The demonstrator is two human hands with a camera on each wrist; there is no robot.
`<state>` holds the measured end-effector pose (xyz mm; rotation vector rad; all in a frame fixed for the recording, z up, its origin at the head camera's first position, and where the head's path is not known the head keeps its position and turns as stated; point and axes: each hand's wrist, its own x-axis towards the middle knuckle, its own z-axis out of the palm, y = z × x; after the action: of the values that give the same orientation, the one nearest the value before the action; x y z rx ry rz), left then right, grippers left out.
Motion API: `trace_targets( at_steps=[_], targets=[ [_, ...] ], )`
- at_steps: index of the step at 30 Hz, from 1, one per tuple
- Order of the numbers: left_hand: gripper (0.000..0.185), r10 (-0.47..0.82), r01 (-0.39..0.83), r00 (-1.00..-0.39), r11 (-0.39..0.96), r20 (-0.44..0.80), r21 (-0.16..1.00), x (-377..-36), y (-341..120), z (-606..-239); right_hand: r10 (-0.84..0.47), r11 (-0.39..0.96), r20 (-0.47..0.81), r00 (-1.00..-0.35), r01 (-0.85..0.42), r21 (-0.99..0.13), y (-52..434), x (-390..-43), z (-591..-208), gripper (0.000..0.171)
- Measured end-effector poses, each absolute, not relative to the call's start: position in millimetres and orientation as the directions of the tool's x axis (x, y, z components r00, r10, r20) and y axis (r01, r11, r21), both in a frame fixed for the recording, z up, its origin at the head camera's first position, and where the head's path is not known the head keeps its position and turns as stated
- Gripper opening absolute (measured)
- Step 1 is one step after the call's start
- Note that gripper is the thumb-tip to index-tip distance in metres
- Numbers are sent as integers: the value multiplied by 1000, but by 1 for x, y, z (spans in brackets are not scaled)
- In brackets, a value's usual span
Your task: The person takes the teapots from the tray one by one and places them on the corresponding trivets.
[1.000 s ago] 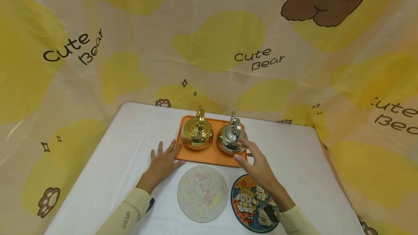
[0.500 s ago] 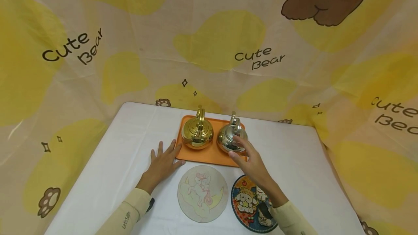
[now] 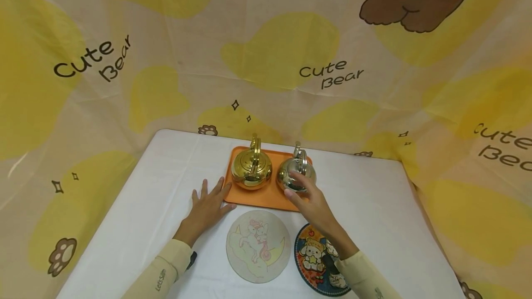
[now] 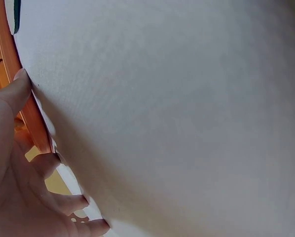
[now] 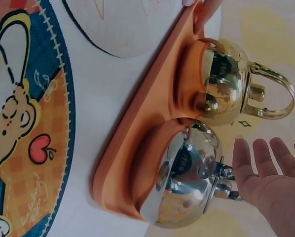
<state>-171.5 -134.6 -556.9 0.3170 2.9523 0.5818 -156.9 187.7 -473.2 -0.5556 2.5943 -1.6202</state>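
Note:
A gold kettle and a silver kettle stand side by side on an orange tray. My left hand, fingers spread, lies on the white cloth at the tray's near left corner. In the left wrist view, its thumb touches the tray rim. My right hand is at the near right side of the silver kettle with nothing in its grip. Its fingers are loosely extended in the right wrist view, close to the silver kettle's handle; contact cannot be made out there.
A pale round mat with a unicorn print lies in front of the tray. To its right is a colourful round mat, partly covered by my right forearm. A patterned curtain hangs behind the white-covered table.
My right hand has shifted left and slightly forward, now in front of more of the silver kettle. The left hand, kettles and tray have stayed in place.

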Motion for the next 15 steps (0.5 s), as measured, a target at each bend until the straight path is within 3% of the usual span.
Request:
trace_targets(
  at_steps=[15],
  targets=[
    [75,225,171,-970,902,-95,396,-170,-134,-553,-305,377,98,-947,-215,-901,173,-168,-471,56]
  ],
)
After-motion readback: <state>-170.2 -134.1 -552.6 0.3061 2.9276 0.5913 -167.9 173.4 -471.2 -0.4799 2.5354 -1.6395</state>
